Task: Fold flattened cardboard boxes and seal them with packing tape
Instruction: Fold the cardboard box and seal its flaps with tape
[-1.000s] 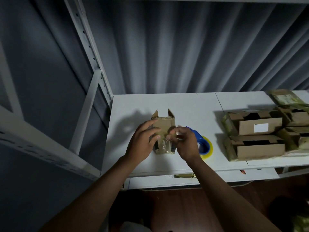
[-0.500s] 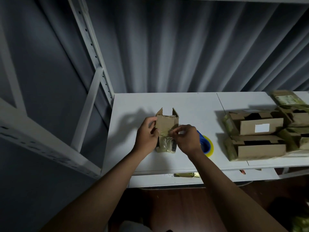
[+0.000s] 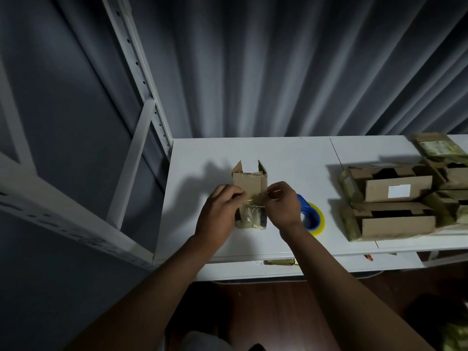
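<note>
Head view: 1 small box being taped between 2 hands on the white table.

Head view: the small cardboard box (image 3: pixel 249 192) lies on the table (image 3: pixel 291 160), long axis running away from the person, its open flaps at the far end. The left hand (image 3: pixel 220 211) grips its left side with curled fingers; the right hand (image 3: pixel 282 202) pinches what looks like a strip of clear tape (image 3: pixel 253 201) across the box top. Both hands touch the box, equally near. The tape roll (image 3: pixel 312 219), count 1, sits just right of the right hand. Folded boxes (image 3: pixel 395 206) stand well apart at right: at least 4 visible, the far edge cropped. Judgement: sealing is in progress on box 1.
</note>
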